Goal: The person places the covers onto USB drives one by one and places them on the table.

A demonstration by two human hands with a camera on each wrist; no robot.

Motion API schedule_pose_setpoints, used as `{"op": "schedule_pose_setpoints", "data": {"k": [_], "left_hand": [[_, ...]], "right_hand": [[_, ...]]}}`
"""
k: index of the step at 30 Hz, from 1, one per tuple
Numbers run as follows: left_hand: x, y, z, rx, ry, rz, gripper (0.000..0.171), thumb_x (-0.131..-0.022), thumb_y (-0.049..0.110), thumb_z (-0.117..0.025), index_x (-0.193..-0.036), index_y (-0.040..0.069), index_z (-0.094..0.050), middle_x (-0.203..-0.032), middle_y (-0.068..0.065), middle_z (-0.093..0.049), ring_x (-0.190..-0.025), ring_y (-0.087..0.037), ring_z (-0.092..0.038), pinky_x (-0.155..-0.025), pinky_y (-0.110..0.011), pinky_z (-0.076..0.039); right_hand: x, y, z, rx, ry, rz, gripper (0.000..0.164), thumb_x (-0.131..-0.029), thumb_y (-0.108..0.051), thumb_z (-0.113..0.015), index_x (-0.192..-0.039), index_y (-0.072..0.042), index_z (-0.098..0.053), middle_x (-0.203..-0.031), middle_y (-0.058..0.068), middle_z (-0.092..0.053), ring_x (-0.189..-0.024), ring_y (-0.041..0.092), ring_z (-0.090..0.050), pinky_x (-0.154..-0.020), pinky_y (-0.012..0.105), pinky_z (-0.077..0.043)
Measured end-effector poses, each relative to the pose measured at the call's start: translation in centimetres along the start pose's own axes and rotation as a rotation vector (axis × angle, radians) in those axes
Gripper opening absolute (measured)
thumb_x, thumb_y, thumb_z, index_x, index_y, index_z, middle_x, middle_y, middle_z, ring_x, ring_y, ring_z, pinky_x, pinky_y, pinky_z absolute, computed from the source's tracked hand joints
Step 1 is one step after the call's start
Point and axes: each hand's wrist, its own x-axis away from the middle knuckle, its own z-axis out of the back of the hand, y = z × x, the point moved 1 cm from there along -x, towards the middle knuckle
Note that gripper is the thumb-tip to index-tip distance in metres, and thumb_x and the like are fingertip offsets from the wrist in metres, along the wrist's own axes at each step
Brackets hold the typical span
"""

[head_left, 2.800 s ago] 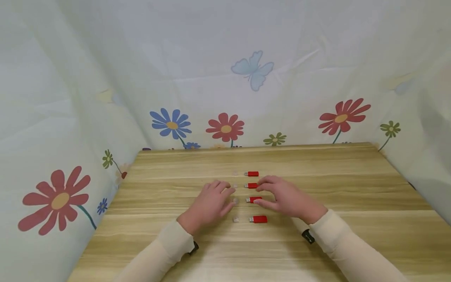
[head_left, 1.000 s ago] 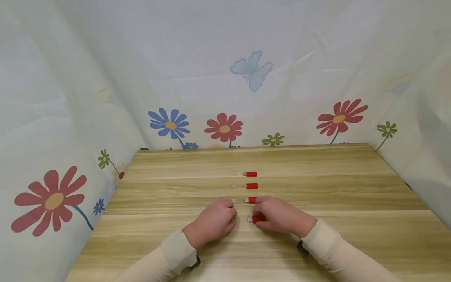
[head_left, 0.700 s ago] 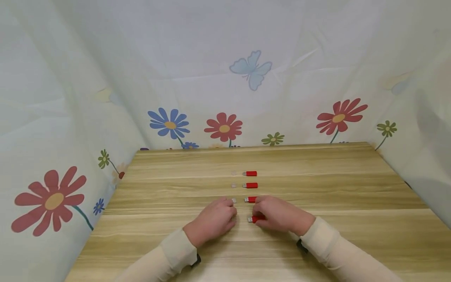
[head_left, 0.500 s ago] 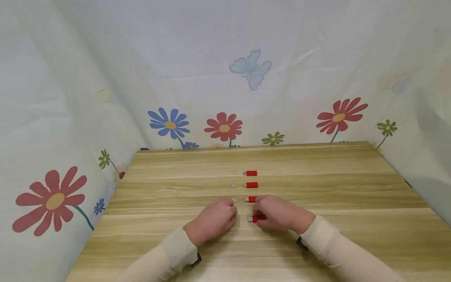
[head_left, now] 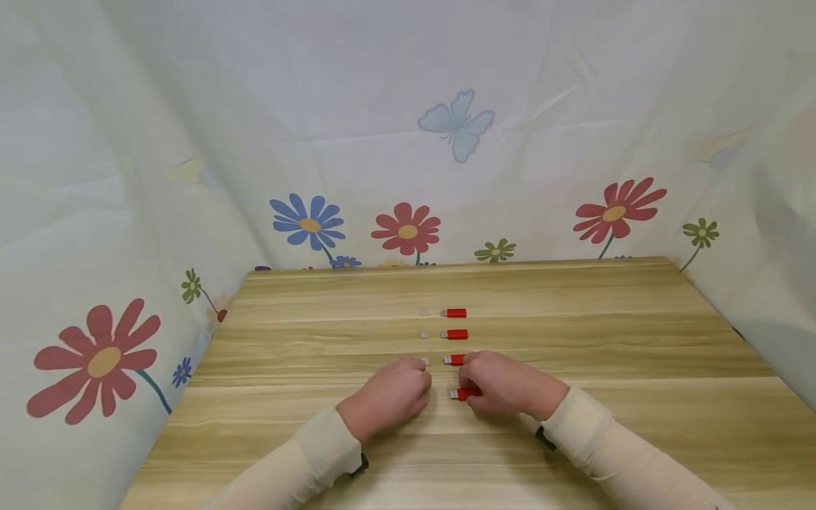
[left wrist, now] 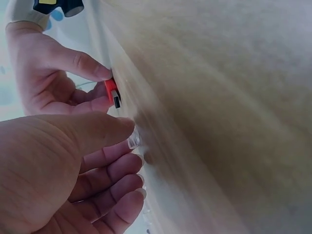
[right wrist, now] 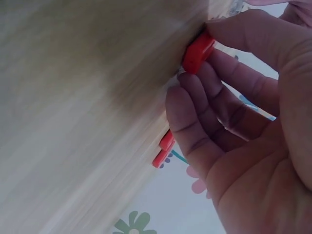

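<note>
While your right hand (head_left: 506, 382) pinches the nearest red USB stick (head_left: 463, 394), your left hand (head_left: 387, 394) has a clear cap (left wrist: 133, 140) between thumb and index finger, the two pieces apart. Past those, three more sticks (head_left: 455, 333) sit lined up on the wood-grain tabletop (head_left: 574, 319), other caps (head_left: 424, 334) just left, then flower-print cloth (head_left: 542, 177).

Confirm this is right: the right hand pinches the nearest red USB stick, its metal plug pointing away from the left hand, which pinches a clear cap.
No: the head view shows the metal plug pointing toward the left hand. The right hand does pinch the nearest red USB stick, and the left a clear cap.
</note>
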Motion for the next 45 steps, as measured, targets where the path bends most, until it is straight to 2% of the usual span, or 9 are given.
{"op": "schedule_pose_setpoints", "data": {"k": [5,13,18,22,37,45], "left_hand": [[-0.1,0.0,0.2,0.006,-0.028,-0.016,0.02,-0.094,0.015,-0.067,-0.074,0.014,-0.068,-0.076,0.005,-0.054,-0.069,-0.008,-0.046,-0.069,-0.025,-0.05],[-0.3,-0.1,0.4,0.045,-0.058,-0.071,0.026,-0.087,0.014,-0.071,-0.066,0.019,-0.056,-0.07,0.008,-0.049,-0.062,-0.006,-0.043,-0.058,-0.019,-0.04],[-0.4,-0.1,0.6,0.101,-0.065,-0.075,0.03,-0.08,0.011,-0.071,-0.06,0.02,-0.05,-0.06,0.011,-0.043,-0.057,-0.005,-0.039,-0.052,-0.017,-0.034],[-0.3,0.0,0.7,0.122,-0.082,-0.062,0.03,-0.079,0.011,-0.07,-0.059,0.02,-0.049,-0.059,0.011,-0.04,-0.057,-0.004,-0.037,-0.05,-0.017,-0.031],[-0.4,-0.2,1.0,0.197,-0.079,-0.041,0.024,-0.081,0.008,-0.069,-0.067,0.02,-0.054,-0.064,0.009,-0.046,-0.057,-0.004,-0.038,-0.052,-0.016,-0.033],[-0.4,-0.3,0.9,0.216,-0.048,-0.038,0.019,-0.081,0.006,-0.068,-0.071,0.019,-0.057,-0.062,0.01,-0.047,-0.057,-0.005,-0.041,-0.052,-0.016,-0.034]], "right_hand": [[0.1,0.1,-0.2,0.01,0.016,0.022,0.018,-0.085,-0.01,-0.075,-0.072,-0.016,-0.063,-0.07,-0.007,-0.05,-0.063,0.004,-0.04,-0.058,0.019,-0.038],[0.1,0.3,-0.3,0.02,0.054,0.063,0.023,-0.08,-0.009,-0.071,-0.065,-0.018,-0.056,-0.063,-0.011,-0.039,-0.06,0.003,-0.035,-0.055,0.018,-0.033],[0.2,0.4,-0.3,0.023,0.047,0.058,0.023,-0.076,-0.007,-0.07,-0.065,-0.019,-0.053,-0.063,-0.011,-0.039,-0.06,0.003,-0.035,-0.054,0.018,-0.031],[0.2,0.4,-0.3,0.012,0.042,0.053,0.021,-0.076,-0.006,-0.069,-0.066,-0.018,-0.054,-0.065,-0.011,-0.039,-0.06,0.003,-0.035,-0.054,0.018,-0.031],[0.2,0.5,-0.1,-0.002,0.043,0.05,0.017,-0.079,-0.01,-0.071,-0.071,-0.019,-0.059,-0.07,-0.007,-0.049,-0.062,0.003,-0.039,-0.055,0.019,-0.035],[0.1,0.4,0.1,-0.022,0.022,0.041,0.018,-0.08,-0.011,-0.071,-0.072,-0.022,-0.059,-0.071,-0.007,-0.051,-0.063,0.003,-0.041,-0.057,0.019,-0.038]]}}
